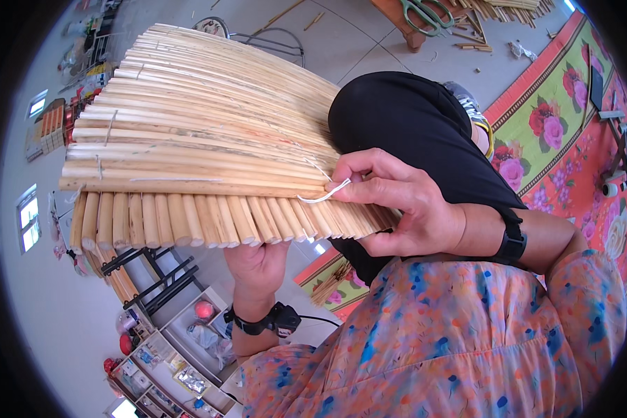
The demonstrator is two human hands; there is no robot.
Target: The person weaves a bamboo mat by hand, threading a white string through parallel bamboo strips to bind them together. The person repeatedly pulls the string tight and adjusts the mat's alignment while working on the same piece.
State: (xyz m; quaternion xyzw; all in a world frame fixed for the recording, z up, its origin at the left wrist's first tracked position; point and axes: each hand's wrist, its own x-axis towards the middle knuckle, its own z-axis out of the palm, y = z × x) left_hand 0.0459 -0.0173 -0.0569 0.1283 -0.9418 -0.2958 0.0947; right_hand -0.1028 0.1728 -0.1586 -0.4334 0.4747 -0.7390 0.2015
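Observation:
A thick panel of pale stalks (209,132) takes up the left and middle of the head view. Its upper layer runs lengthwise, and a lower layer of crosswise stalks (167,219) shows its cut ends along the near edge. Short white ties dot the top. At the panel's right corner my right hand (404,202) is closed, thumb and forefinger pinching a white string (320,197), with lower fingers at the stalks' edge. Beneath the near edge my left hand (258,265) touches the panel from below; its fingers are hidden behind the stalks.
My black-trousered knee (404,111) is bent beside the panel. Green-handled scissors (428,15) lie on a wooden stool (400,21) at the top, near loose stalks (508,10). A flowered red mat (550,132) covers the right floor. Lower left stands an open shelf unit (160,362).

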